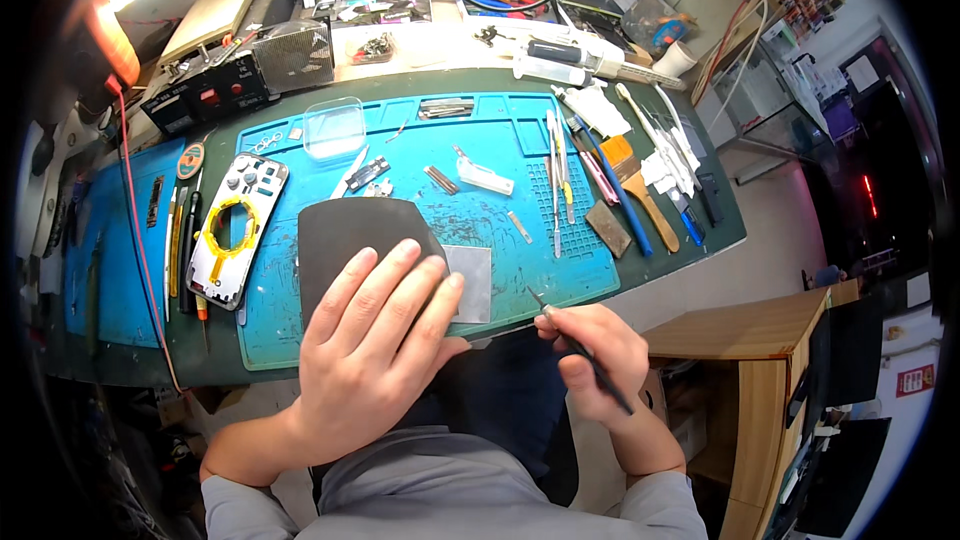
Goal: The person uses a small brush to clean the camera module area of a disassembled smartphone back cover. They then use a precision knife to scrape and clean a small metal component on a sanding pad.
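Observation:
My left hand (375, 335) lies with its fingers stretched over a dark sheet (350, 235) with a rounded top edge, at the near part of a blue work mat (560, 265). Partly under the sheet's right side is a thin grey square plate (472, 280). My right hand (605, 360) is closed around a slim black pointed tool (592, 368), its exact kind unclear. The tool's tip points up and left, just past the bench's near edge and apart from the sheet. To the left lies a white phone housing (238, 230) with yellow tape around a round opening.
A clear plastic box (335, 128), a clear-handled blade (485, 175) and small metal parts lie farther back on the mat. Tweezers (555, 180), a wooden brush (645, 195) and toothbrushes (660, 140) are at the right. A black power unit (205, 92) stands back left, with a red cable (135, 210) nearby.

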Demonstrator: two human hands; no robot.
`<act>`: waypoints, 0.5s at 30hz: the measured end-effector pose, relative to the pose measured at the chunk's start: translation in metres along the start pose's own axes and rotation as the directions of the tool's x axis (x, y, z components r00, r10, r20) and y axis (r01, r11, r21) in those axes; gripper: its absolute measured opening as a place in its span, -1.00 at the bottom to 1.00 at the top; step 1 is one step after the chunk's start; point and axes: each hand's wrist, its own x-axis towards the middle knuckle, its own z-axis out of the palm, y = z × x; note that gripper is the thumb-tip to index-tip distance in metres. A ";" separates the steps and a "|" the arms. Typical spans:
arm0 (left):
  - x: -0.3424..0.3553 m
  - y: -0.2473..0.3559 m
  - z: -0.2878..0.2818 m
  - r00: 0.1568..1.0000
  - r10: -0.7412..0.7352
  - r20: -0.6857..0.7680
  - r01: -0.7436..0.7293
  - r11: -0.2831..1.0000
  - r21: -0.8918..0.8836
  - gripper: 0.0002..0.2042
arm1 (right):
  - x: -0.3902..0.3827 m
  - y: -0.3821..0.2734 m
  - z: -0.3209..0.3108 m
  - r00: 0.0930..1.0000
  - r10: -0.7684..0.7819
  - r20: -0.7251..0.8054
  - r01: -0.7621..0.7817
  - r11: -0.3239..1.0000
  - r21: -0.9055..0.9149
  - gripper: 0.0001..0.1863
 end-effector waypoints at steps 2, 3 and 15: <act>-0.006 -0.004 0.010 0.998 0.009 0.065 -0.007 1.000 -0.024 -0.54 | -0.002 0.008 0.009 0.990 -0.142 0.024 0.144 0.963 -0.227 -0.64; -0.008 -0.005 0.014 0.995 0.014 0.097 -0.011 0.999 -0.037 -0.54 | -0.007 0.009 0.015 0.992 -0.124 0.003 0.122 0.969 -0.213 -0.68; -0.015 -0.014 0.020 0.966 0.103 0.237 -0.079 0.991 -0.110 -0.53 | -0.018 0.022 0.039 0.975 -0.220 0.037 0.218 0.901 -0.374 -0.60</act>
